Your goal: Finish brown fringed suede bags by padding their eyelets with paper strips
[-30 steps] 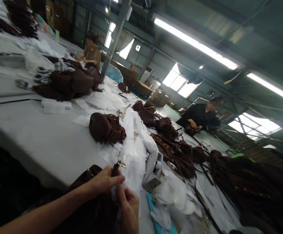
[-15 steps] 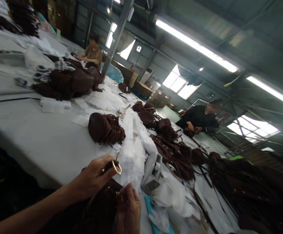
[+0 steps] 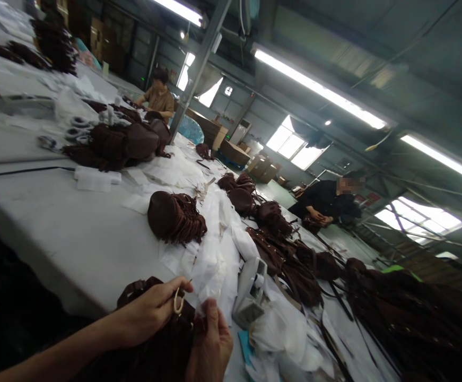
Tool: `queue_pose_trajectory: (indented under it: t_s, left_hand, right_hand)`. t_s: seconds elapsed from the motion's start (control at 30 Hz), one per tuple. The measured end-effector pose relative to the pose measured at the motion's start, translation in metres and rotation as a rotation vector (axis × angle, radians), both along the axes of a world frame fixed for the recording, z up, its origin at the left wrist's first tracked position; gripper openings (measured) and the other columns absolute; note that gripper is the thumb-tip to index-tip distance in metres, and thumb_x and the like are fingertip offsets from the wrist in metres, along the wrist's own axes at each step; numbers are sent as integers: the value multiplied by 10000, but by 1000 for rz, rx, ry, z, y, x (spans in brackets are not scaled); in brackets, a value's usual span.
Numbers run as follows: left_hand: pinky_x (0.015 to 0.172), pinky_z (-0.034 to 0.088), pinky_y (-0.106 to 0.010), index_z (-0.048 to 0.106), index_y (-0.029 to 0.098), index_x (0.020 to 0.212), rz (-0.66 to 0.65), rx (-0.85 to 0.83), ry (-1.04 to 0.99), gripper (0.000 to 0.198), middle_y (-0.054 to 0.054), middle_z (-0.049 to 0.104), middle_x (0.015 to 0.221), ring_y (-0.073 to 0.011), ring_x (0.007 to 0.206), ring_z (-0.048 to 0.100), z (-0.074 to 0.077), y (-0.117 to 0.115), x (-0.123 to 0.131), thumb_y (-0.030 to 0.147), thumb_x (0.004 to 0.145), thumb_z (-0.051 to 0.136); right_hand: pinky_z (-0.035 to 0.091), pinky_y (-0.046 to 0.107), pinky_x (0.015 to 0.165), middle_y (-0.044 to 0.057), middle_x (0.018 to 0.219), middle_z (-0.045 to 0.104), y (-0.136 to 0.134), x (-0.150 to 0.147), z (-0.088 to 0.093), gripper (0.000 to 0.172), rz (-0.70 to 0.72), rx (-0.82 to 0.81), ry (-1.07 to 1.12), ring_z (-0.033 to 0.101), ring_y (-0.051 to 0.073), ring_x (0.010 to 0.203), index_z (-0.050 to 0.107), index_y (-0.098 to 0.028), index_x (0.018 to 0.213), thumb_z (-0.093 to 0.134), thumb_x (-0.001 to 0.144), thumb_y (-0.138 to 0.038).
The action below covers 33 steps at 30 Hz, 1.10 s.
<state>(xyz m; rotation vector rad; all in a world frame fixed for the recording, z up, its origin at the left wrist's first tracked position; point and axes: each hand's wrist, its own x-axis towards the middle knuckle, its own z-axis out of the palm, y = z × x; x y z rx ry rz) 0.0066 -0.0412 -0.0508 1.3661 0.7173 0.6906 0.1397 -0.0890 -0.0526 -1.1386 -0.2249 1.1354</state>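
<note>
A dark brown bag with small gold-coloured fittings lies below and between my hands, its lower part lost in shadow. My left hand is closed at its upper edge, pinching a gold-coloured buckle between thumb and fingers. Close by on the right, my right hand is closed in a pinch beside the bag's edge. A pale, filmy bit seems to show at its fingertips, too small and blurred to name.
On the white table stands a fringed brown bag. A grey tape dispenser and crumpled white wrapping lie to the right. More brown bags are heaped at far right. Two people work farther off.
My left hand has come down with the buckle, nearer the right hand. More of the bag's top now shows behind my left hand. The right hand keeps its pinch.
</note>
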Motion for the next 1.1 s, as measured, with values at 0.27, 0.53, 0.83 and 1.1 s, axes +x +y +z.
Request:
queue_pose_trajectory:
  t_s: [0.27, 0.53, 0.83, 1.1]
  left_hand:
    - [834, 399, -240, 471, 273, 1310, -29, 182, 38, 447, -7, 650, 930, -189, 871, 578, -7, 2, -12, 398, 884, 527]
    - [517, 371, -211, 653, 195, 1080, -28, 156, 48, 384, -28, 643, 756, -150, 578, 538, -12, 6, -10, 472, 905, 452]
    - [575, 365, -209, 618, 163, 705, 50, 244, 112, 447, -24, 616, 676, -146, 625, 535, -20, 5, -12, 462, 932, 376]
    - [572, 332, -205, 558, 177, 734, 76, 159, 100, 149, 50, 456, 649, -126, 629, 417, -16, 6, -13, 295, 742, 648]
  right_hand:
    - [468, 189, 458, 27, 651, 715, 3, 0, -9, 447, -64, -42, -35, 629, 129, 530, 703, -155, 720, 876, 449, -464]
    - [482, 242, 445, 27, 592, 683, 5, -4, -19, 419, -16, -49, -158, 610, 151, 487, 687, -142, 735, 794, 592, -520]
    - [485, 221, 479, -7, 588, 675, 5, -8, -23, 443, -37, -43, -32, 592, 127, 506, 680, -149, 727, 854, 501, -488]
    - [544, 301, 611, 48, 666, 715, 5, -13, -38, 341, 69, 2, -14, 669, 200, 631, 683, -143, 738, 777, 659, -461]
